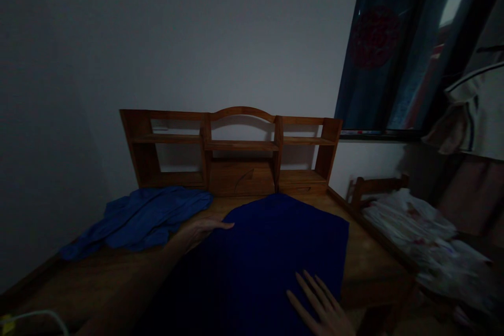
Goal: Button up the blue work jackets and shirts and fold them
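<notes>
A dark blue cloth (271,241) lies spread over the wooden desk (366,252) in front of me. My left hand (205,227) is at its left edge, thumb on top and the other fingers partly hidden, apparently gripping the fabric. Lower down, my right hand (321,304) rests open on the cloth near its right side, fingers spread. A lighter blue crumpled garment (157,215) lies on the desk to the left, beyond my left forearm. The cloth's near part fades into shadow.
A wooden shelf unit (242,181) stands at the desk's back against the wall. To the right, a wooden chair (374,185) is beside white plastic bags (417,226). Clothes (484,110) hang near the dark window (386,63). A pale cord (39,313) shows bottom left.
</notes>
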Tool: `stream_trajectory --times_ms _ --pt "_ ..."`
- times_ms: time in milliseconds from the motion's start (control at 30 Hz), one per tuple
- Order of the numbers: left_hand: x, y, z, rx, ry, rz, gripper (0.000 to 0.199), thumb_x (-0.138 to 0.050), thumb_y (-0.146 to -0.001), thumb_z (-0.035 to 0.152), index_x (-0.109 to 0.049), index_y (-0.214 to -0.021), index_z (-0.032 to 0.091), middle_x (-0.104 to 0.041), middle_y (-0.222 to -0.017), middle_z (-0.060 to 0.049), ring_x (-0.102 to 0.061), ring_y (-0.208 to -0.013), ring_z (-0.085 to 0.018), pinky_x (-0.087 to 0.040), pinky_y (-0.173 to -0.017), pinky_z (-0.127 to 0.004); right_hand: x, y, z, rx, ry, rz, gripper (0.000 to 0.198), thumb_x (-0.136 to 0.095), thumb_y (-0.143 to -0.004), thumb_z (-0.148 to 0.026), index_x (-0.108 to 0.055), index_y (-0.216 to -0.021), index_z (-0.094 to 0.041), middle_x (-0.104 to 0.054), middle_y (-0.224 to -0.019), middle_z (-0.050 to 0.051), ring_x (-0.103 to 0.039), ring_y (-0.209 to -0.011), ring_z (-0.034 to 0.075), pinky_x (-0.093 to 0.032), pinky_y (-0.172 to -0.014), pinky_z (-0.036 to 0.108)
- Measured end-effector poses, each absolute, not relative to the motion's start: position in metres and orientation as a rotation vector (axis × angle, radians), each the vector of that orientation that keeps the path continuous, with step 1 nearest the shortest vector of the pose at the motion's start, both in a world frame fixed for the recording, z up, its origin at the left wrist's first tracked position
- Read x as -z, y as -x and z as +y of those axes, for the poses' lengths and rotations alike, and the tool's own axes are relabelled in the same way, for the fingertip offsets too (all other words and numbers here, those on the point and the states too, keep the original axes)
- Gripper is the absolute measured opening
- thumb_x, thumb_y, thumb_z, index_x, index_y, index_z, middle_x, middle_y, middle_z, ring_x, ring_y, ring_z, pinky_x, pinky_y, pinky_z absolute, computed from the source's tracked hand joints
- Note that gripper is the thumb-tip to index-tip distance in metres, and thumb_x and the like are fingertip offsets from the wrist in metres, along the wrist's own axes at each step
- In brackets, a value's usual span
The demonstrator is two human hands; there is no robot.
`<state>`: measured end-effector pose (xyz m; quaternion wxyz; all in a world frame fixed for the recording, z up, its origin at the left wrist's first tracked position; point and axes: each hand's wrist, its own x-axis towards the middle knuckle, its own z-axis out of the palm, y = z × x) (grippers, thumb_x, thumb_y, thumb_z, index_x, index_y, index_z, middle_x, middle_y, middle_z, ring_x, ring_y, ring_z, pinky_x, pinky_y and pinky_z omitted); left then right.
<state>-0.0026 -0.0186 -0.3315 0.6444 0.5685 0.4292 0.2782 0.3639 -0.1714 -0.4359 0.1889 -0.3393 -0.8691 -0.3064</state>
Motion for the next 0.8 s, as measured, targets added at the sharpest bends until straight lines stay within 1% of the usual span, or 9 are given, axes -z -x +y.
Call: stream_trajectory --times_ms 67,133,233,367,467,533,600,700,800 --pt "0.334 0.012 -0.017 -0.59 -1.233 1.007 0.051 -0.078 -0.058 0.041 -0.066 -0.099 0.012 -0.068 -0.1 -0.014 -0.061 -0.101 -0.029 -0.045 -0.091 -0.038 0.431 -0.365 -0.172 0.824 0.939 -2.472 0.058 -0.048 -0.084 -0.021 -0.032 -0.14 -0.023 -0.038 -0.14 0.008 -0.042 -0.124 0.027 -0.049 -0.092 0.037" --pt "0.333 0.02 -0.016 -0.601 -1.191 1.038 0.046 -0.077 -0.059 0.041 -0.067 -0.093 0.012 -0.069 -0.099 -0.014 -0.063 -0.097 -0.029 -0.045 -0.089 -0.039 0.417 -0.369 -0.174 0.68 0.959 -2.46 0.057 -0.041 -0.084 -0.014 -0.032 -0.14 -0.02 -0.041 -0.138 0.006 -0.045 -0.122 0.022 -0.049 -0.091 0.03" --pt "0.321 0.028 -0.021 -0.686 -1.159 1.022 0.039 -0.076 -0.061 0.039 -0.067 -0.088 0.012 -0.069 -0.094 -0.013 -0.065 -0.089 -0.027 -0.048 -0.085 -0.038 0.383 -0.377 -0.174 0.374 0.96 -2.373 0.059 -0.032 -0.084 -0.007 -0.031 -0.14 -0.023 -0.047 -0.134 0.002 -0.051 -0.116 0.015 -0.048 -0.091 0.022" --pt "0.283 0.028 -0.039 -0.863 -1.185 0.919 0.03 -0.074 -0.067 0.033 -0.067 -0.087 0.011 -0.07 -0.09 -0.01 -0.066 -0.078 -0.02 -0.051 -0.079 -0.031 0.33 -0.386 -0.17 0.045 0.932 -2.216 0.057 -0.034 -0.081 -0.013 -0.038 -0.137 -0.023 -0.05 -0.131 0.003 -0.053 -0.115 0.018 -0.047 -0.094 0.028" --pt "0.246 0.025 -0.058 -1.151 -1.203 0.919 0.025 -0.074 -0.067 0.03 -0.066 -0.083 0.012 -0.07 -0.081 -0.006 -0.065 -0.068 -0.015 -0.053 -0.068 -0.024 0.292 -0.388 -0.166 -0.05 0.942 -2.004 0.048 -0.038 -0.082 -0.018 -0.051 -0.127 -0.025 -0.058 -0.123 0.003 -0.056 -0.111 0.02 -0.047 -0.092 0.032" --pt "0.218 0.025 -0.074 -1.39 -1.209 0.941 0.027 -0.076 -0.064 0.028 -0.065 -0.083 0.012 -0.07 -0.077 -0.005 -0.065 -0.063 -0.014 -0.053 -0.063 -0.023 0.266 -0.385 -0.167 -0.099 0.935 -1.852 0.04 -0.042 -0.082 -0.023 -0.057 -0.12 -0.026 -0.06 -0.119 0.003 -0.057 -0.108 0.021 -0.047 -0.091 0.031" --pt "0.189 0.028 -0.092 -1.622 -1.248 0.948 0.03 -0.077 -0.063 0.027 -0.065 -0.086 0.013 -0.071 -0.078 -0.004 -0.064 -0.061 -0.014 -0.054 -0.06 -0.023 0.24 -0.377 -0.169 -0.17 0.895 -1.713 0.037 -0.045 -0.081 -0.029 -0.06 -0.115 -0.025 -0.061 -0.118 0.003 -0.057 -0.108 0.023 -0.046 -0.091 0.031" --pt "0.144 0.036 -0.114 -1.869 -1.363 0.996 0.032 -0.076 -0.065 0.028 -0.065 -0.092 0.015 -0.07 -0.079 -0.002 -0.062 -0.057 -0.011 -0.052 -0.052 -0.019 0.205 -0.363 -0.168 -0.266 0.846 -1.56 0.034 -0.045 -0.081 -0.031 -0.061 -0.11 -0.024 -0.062 -0.113 0.003 -0.058 -0.105 0.022 -0.047 -0.089 0.03" --pt "0.113 0.041 -0.112 -1.83 -1.504 1.2 0.033 -0.073 -0.067 0.034 -0.065 -0.094 0.015 -0.069 -0.077 -0.003 -0.058 -0.05 -0.008 -0.047 -0.043 -0.016 0.19 -0.357 -0.146 -0.272 0.837 -1.594 0.034 -0.043 -0.084 -0.033 -0.059 -0.113 -0.023 -0.064 -0.11 0.005 -0.06 -0.099 0.021 -0.049 -0.081 0.028"
